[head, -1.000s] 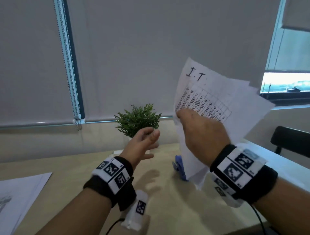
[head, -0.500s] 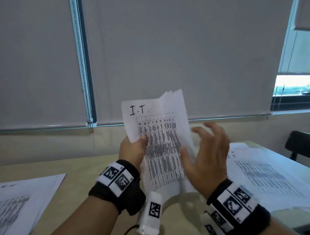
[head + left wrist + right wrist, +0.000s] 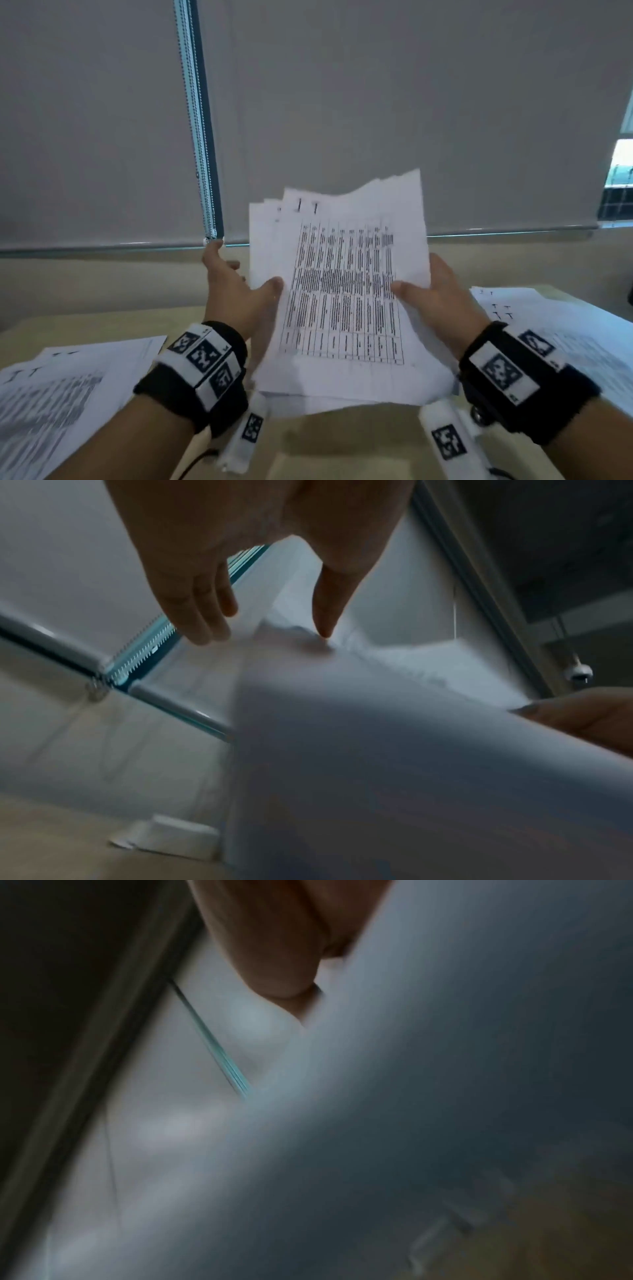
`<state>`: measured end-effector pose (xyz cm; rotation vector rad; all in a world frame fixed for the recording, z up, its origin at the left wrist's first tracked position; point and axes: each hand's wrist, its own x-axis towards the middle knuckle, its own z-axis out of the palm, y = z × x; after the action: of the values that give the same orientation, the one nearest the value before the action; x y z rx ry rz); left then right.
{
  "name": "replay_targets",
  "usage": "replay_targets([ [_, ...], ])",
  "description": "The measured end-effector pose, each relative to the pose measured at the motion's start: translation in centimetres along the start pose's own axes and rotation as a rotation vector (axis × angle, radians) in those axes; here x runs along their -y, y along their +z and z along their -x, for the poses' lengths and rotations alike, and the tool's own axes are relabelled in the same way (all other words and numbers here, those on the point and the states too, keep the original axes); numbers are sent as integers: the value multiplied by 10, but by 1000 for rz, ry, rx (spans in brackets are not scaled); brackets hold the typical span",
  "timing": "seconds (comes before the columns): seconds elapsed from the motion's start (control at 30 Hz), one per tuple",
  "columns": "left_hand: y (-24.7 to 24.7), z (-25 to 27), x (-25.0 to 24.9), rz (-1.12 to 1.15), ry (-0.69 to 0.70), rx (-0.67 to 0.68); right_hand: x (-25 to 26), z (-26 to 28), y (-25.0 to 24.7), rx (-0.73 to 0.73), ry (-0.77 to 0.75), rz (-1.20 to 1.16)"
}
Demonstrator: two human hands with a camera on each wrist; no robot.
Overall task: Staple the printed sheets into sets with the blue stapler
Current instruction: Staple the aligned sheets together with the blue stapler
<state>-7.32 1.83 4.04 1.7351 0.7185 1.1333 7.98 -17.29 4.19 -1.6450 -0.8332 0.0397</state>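
Left hand [image 3: 239,294] and right hand [image 3: 442,301] each pinch a side of the fanned printed sheets [image 3: 342,291] upright above the bench [image 3: 342,445]; uneven edges risk a crooked set; stapler unseen.

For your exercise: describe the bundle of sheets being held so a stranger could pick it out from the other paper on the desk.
Start at the wooden desk below the grey blind. Loose sheets lie flat at its left and right. The bundle is between them, the only paper raised upright, with the left hand and right hand at its sides.
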Motion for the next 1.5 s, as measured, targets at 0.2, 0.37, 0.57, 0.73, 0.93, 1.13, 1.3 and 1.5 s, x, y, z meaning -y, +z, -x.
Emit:
replay_targets([
  [0.2, -22, 6, 25, -730, 189, 385, -67, 2, 36, 367, 422, 565],
  [0.37, -12, 18, 50, -1037, 159, 919, -68, 10, 42, 616, 424, 785],
  [0.57, 2, 23, 71, -1228, 46, 1262, -63, -3, 18, 407, 224, 1078],
  [0.73, 11, 22, 59, -1283, 51, 1253, -83, -40, 1, 335, 345, 1236],
  [0.93, 12, 21, 62, -1296, 15, 1271, -101, -58, 12, 435, 302, 1169],
  [1.13, 18, 17, 69, -1349, 37, 1232, -59, -36, 51, 584, 179, 977],
  [1.3, 21, 16, 74, -1326, -3, 1254, -53, -19, 98, 807, 132, 960],
  [1.5, 21, 18, 74, -1359, 15, 1243, -68, -20, 118, 867, 134, 1059],
])
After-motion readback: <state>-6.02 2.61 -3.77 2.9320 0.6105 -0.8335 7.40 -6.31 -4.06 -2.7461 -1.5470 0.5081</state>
